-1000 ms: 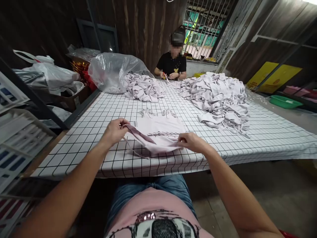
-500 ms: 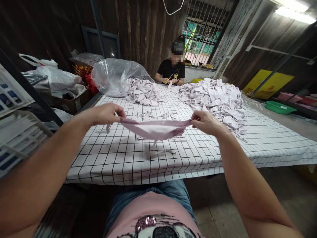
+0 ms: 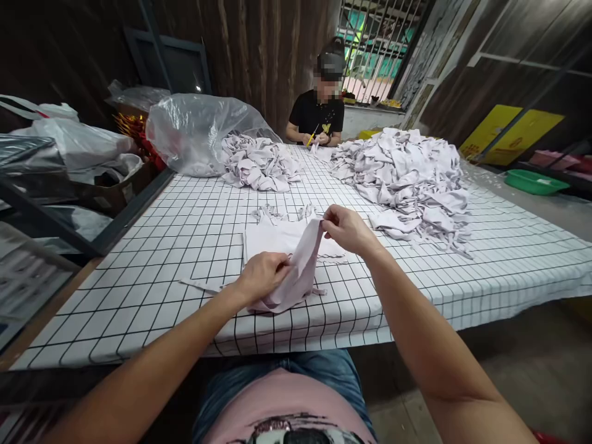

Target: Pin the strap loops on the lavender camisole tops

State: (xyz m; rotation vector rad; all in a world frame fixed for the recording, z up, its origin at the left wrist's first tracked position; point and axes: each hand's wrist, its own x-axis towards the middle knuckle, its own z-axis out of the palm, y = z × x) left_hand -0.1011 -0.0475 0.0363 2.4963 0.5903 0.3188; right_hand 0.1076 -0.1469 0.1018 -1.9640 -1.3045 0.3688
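Between my hands hangs a pale lilac fabric piece (image 3: 303,268) with thin straps, probably a strappy garment. My right hand (image 3: 345,229) pinches its upper corner, raised above the table. Lower and to the left, my left hand (image 3: 263,275) is closed on another edge of it, close to the tabletop. The bottom of the cloth touches the table near the front edge, and one strap (image 3: 198,285) trails out to the left. Just behind lies a flat stack of similar pieces (image 3: 263,237), partly covered by my hands and the held piece.
A large heap of lilac pieces (image 3: 407,179) lies at right, a smaller heap (image 3: 261,161) at back left beside a clear plastic bag (image 3: 189,126). Across the table (image 3: 152,259) a co-worker (image 3: 317,114) holds a yellow-handled tool. A green basin (image 3: 536,182) stands far right.
The cloth was stretched wide in the air between both hands. My hands have come closer together, the left one moving right and down, and the cloth now hangs at a slant to the table.
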